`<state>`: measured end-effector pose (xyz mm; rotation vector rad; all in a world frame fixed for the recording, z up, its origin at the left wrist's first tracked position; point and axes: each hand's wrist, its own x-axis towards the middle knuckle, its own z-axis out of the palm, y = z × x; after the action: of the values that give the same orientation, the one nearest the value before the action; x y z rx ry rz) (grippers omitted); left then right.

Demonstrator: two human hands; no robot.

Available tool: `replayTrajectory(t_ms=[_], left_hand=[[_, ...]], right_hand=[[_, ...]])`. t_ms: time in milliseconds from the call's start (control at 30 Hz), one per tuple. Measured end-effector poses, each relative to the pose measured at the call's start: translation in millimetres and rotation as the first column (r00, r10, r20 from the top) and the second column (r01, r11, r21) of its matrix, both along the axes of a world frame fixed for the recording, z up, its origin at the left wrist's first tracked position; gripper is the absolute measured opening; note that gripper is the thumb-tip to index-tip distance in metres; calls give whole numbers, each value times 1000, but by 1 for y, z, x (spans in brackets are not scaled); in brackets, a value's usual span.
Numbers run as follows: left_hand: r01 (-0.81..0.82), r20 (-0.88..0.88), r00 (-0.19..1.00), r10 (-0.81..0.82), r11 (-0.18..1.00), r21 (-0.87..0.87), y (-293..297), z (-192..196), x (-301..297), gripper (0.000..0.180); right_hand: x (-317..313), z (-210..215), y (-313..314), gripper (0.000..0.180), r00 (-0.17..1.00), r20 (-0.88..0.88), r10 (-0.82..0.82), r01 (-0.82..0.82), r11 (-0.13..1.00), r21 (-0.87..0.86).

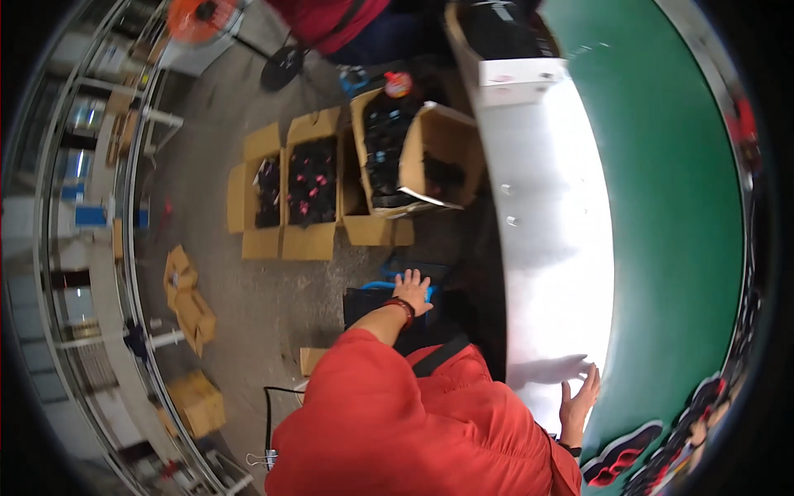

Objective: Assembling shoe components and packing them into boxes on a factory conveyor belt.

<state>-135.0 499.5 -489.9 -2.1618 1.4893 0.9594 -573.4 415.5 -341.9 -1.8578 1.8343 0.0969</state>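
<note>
My left hand (pixel 413 291) reaches forward with its fingers spread and nothing in it. It is above or against a dark thing with a blue rim (pixel 376 286); whether they touch I cannot tell. A red bracelet (pixel 402 309) circles that wrist. Over the right edge of the shiny white table (pixel 554 273), my right hand (pixel 581 397) is held up, thumb apart from the fingers, holding nothing. Its shadow falls on the table top. Close to the right hand, a black shoe part with red and white (pixel 622 455) lies on the green surface (pixel 670 207).
Open cartons (pixel 308 241) of dark items stand on the floor ahead, one tilted carton (pixel 451 136) beside the table. A white box (pixel 521 74) sits at the table's far end. Another person (pixel 339 21) is beyond. An orange fan (pixel 198 18) stands far left, near long racks (pixel 136 248).
</note>
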Motion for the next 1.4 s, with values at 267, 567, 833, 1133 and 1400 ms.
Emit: replayTrajectory(t_ms=[267, 567, 833, 1133, 1400], left_hand=[[-224, 9, 974, 227, 956, 187, 38, -9, 30, 78], [-471, 235, 866, 441, 878, 91, 144, -45, 102, 57], [-721, 373, 688, 623, 647, 249, 178, -36, 192, 69], [-802, 453, 595, 664, 450, 393, 244, -29, 287, 70], [-876, 569, 464, 679, 255, 409, 351, -43, 332, 66]], right_hand=[[80, -15, -57, 87, 935, -288, 209, -219, 976, -2], [45, -55, -57, 84, 807, -404, 432, -475, 880, -9], [59, -47, -57, 80, 817, -428, 388, -423, 906, 14], [63, -32, -68, 80, 899, -348, 267, -153, 934, 323], [197, -26, -117, 47, 514, -486, 707, -6, 569, 822]])
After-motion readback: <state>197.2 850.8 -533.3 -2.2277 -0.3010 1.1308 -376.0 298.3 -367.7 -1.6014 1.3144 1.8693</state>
